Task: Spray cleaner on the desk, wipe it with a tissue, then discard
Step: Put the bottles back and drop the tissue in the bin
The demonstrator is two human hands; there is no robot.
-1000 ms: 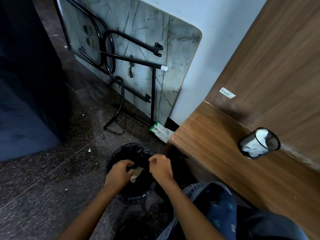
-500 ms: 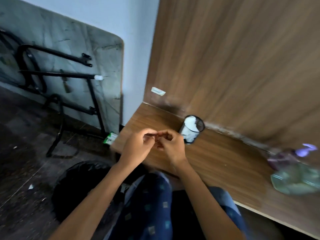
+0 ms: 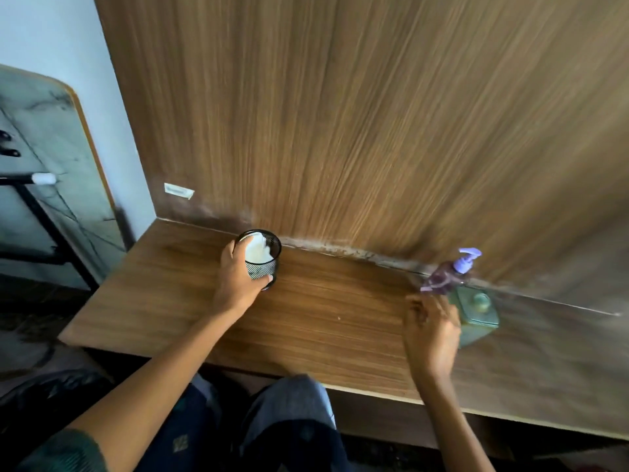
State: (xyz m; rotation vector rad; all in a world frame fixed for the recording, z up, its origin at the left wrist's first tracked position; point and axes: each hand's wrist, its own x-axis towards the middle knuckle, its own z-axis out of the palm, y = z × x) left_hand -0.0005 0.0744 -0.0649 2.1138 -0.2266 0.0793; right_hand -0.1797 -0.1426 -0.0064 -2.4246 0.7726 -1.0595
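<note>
Head view, looking down over a wooden desk (image 3: 326, 321) set against a wood-grain back panel (image 3: 340, 114).

Left hand (image 3: 238, 277): wrapped round the near-left side of a black mesh cup (image 3: 263, 258), thumb on the cup's front wall, fingers (image 3: 235, 248) up at its rim. Cup stands upright near the desk's back edge, towards the left end. White tissue (image 3: 257, 250) fills the cup and shows at the rim. The hand is closed on the cup, not on the tissue itself.

Right hand (image 3: 430, 335): over the desk towards the right, fingers loosely curled and parted, blurred by motion. It lies just beside the spray bottle (image 3: 476, 311), on the bottle's left. Contact cannot be told; the blur hides the fingertips. Nothing seen in this hand.

Bottle: greenish body, purple trigger head (image 3: 456, 270), standing close to the back edge right of centre, well apart from the cup. Outline smeared.

Desk surface between cup and bottle is bare wood. A pale dusty streak runs along the seam where desk meets panel. Small white label (image 3: 178, 191) on the panel above the desk's back-left corner.

Left of the desk: a folded table (image 3: 44, 144) with black frame, leaning on a pale wall. The person's knees, in dark blue patterned cloth (image 3: 289, 420), show below the front edge.
</note>
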